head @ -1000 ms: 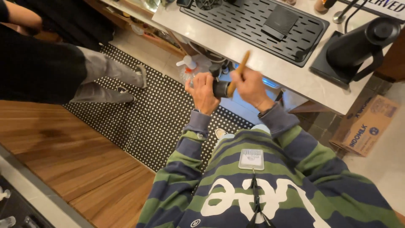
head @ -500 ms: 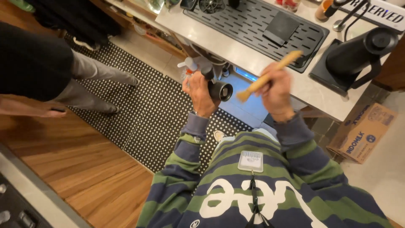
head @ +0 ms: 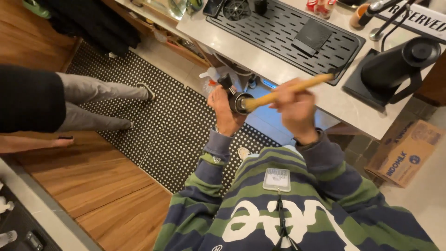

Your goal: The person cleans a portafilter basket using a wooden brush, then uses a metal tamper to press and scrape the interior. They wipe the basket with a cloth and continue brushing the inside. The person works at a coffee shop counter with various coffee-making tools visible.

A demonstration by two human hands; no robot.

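Head view, looking down. Left hand is wrapped around a black portafilter, held up in the air just off the front edge of the pale counter, over the dotted black floor mat. Basket mouth is tipped toward the right hand, likely so the brush can get inside and any grounds fall to the floor rather than on the counter. Right hand is clenched on a wooden-handled brush; handle angles up and right across the counter edge, bristle end sits at or in the portafilter basket — exact contact is too blurred to tell. Left fingers are closed tight around the portafilter handle and body, thumb side up. Right fingers are curled fully shut on the brush handle, no gap visible. On the counter: black perforated drip tray with a small dark square item on it, black grinder near the right edge. Cardboard box on the floor right. Another person's legs stand on the mat at left, well apart from both hands.
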